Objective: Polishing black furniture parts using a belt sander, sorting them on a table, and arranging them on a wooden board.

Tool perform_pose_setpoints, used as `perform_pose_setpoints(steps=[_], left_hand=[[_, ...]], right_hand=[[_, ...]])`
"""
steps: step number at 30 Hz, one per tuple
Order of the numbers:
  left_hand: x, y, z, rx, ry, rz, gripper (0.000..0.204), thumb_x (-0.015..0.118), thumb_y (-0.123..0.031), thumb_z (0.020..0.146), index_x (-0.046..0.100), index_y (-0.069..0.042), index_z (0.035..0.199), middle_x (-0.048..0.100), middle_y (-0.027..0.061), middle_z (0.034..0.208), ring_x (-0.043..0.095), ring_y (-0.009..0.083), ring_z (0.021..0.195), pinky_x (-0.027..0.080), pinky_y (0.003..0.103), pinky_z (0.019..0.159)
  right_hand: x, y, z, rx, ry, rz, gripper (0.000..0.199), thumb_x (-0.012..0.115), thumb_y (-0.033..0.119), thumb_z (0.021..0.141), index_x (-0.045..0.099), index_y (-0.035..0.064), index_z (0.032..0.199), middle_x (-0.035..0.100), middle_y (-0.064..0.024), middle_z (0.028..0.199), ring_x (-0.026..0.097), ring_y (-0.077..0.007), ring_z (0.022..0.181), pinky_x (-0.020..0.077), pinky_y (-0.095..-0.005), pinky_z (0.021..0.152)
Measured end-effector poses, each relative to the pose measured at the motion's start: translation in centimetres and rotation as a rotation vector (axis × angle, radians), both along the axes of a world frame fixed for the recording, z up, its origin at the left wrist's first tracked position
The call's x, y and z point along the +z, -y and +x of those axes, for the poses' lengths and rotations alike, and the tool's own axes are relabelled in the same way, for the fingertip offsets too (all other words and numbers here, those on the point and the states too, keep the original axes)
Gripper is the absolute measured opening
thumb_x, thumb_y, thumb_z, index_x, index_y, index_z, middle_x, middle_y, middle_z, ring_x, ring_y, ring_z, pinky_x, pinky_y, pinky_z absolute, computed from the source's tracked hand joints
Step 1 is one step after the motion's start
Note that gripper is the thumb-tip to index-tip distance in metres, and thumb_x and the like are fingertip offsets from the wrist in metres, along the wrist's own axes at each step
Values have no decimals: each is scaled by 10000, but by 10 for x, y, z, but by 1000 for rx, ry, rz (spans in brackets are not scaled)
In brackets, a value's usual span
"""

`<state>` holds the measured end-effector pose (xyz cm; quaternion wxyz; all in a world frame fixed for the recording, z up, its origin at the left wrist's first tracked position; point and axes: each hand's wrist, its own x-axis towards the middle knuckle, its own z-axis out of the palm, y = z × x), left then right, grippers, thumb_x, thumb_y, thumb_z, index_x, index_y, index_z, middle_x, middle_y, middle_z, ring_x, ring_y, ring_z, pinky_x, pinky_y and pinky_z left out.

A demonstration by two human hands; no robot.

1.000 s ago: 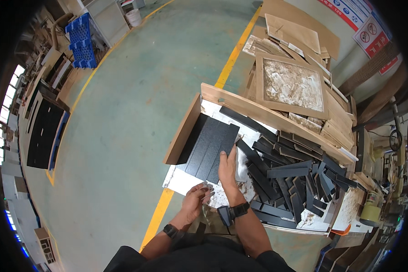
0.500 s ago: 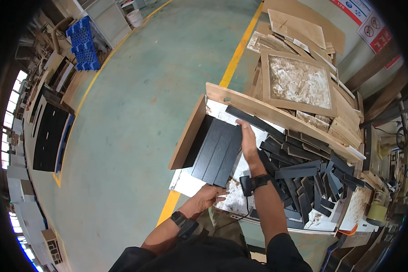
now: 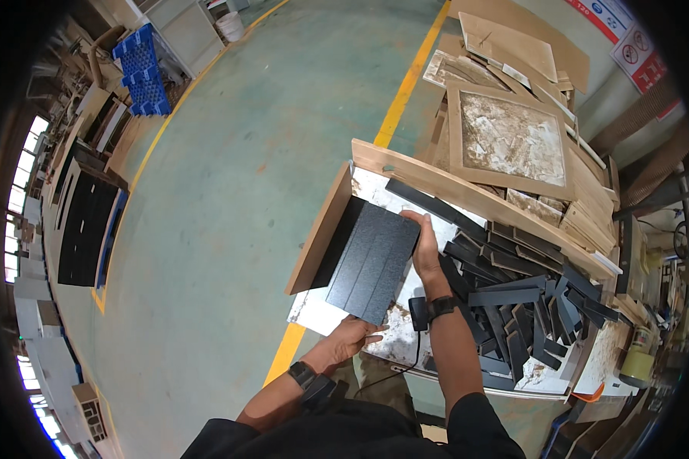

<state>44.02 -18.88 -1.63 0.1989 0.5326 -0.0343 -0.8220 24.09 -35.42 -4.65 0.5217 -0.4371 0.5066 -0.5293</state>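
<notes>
My left hand [image 3: 354,334] sits at the near end of a stack of black panels [image 3: 373,260], fingers curled under and against its near edge, so it grips the stack from my side. My right hand [image 3: 424,249] lies flat along the right edge of the same stack, fingers straight and held together, fingertips reaching up to the far right corner — pressed against the side rather than pinching anything. A dark watch is on that wrist, and a small black device with a thin cord hangs just beside it.

The stack rests on the white, paint-stained worktable [image 3: 314,310], near its left end. Its top face shows long grooves running away from me. The left edge of the stack lies against a wooden board [image 3: 319,233] standing on its edge along the table's left side. A second, longer wooden board [image 3: 467,195] runs along the far edge of the table, and 1 long black strip [image 3: 435,208] leans just in front of it.

To the right of my right arm, a loose heap of black strips [image 3: 524,294] covers the right half of the table, lying crossed at all angles. Beyond the far board are wooden frames and sheets [image 3: 509,141] — stacked flat. The green floor with a yellow line [image 3: 406,84] stretches off to the left.
</notes>
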Motion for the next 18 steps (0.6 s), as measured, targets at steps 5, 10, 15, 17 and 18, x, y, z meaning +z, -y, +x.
perform_pose_setpoints(steps=[5, 10, 15, 17, 18], left_hand=[[0, -4, 6, -1, 13, -53, 503, 488, 133, 920, 433, 11, 1405, 579, 152, 1301, 619, 304, 1204, 585, 367, 872], [-15, -5, 37, 272, 331, -103, 375, 484, 88, 918, 549, -19, 1272, 650, 127, 1142, 665, 251, 1005, 581, 364, 806], [-43, 14, 64, 312, 414, -301, 314, 534, -29, 974, 573, -19, 1286, 651, 99, 1207, 654, 218, 1043, 554, 361, 874], [-51, 22, 63, 269, 409, -288, 342, 533, -87, 1007, 542, -15, 1341, 628, 87, 1269, 637, 213, 1099, 545, 366, 922], [-54, 23, 60, 370, 353, -320, 346, 564, -129, 1009, 550, -18, 1336, 639, 71, 1249, 635, 198, 1098, 536, 358, 930]], right_hand=[[-12, -2, 10, -102, -38, 38, 651, 199, 464, 1095, 578, -10, 1331, 564, -173, 1360, 463, -272, 1327, 272, -381, 1177], [-30, -40, 13, -378, 209, 212, 652, 334, 482, 1076, 434, -31, 1465, 435, -173, 1534, 370, -273, 1452, 241, -363, 1209], [-59, -107, 47, -269, 136, 263, 683, 302, 516, 1081, 468, -56, 1416, 535, -191, 1386, 484, -303, 1310, 336, -383, 1131], [-70, -112, 60, -291, -317, 108, 518, 400, 356, 1053, 475, -40, 1378, 550, -196, 1339, 513, -314, 1268, 379, -401, 1102], [-74, -112, 63, -289, -752, -81, 386, 498, 197, 1025, 482, -24, 1341, 565, -202, 1292, 542, -324, 1225, 422, -420, 1073]])
